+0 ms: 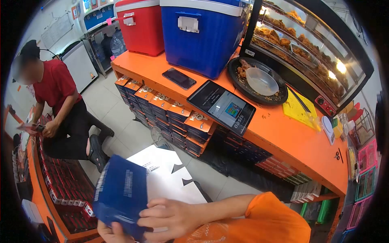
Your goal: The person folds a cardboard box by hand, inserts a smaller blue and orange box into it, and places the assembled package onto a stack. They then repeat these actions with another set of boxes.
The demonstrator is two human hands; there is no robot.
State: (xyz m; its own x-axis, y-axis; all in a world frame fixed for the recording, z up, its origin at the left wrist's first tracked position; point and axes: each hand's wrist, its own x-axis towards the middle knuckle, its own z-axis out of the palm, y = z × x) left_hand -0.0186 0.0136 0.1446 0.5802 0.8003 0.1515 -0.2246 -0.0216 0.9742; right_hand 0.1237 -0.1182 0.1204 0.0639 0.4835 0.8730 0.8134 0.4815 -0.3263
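A blue printed cardboard piece (129,186), partly folded, with a white inner side (168,172) spread to its right, is held low in the view. My left hand (115,233) grips its bottom edge, the thumb on the blue face. My right hand (170,216) comes from the right in an orange sleeve, its bent fingers pressed on the lower right part of the blue face. The cardboard hides some of the fingertips. Notches show along the white part's right edge.
An orange counter (296,137) bears a tablet (221,107), a phone (179,78), a black tray (257,81), a yellow board (300,109) and blue and red coolers. Folded boxes (162,105) fill its shelf. A person in red (58,85) sits at the left.
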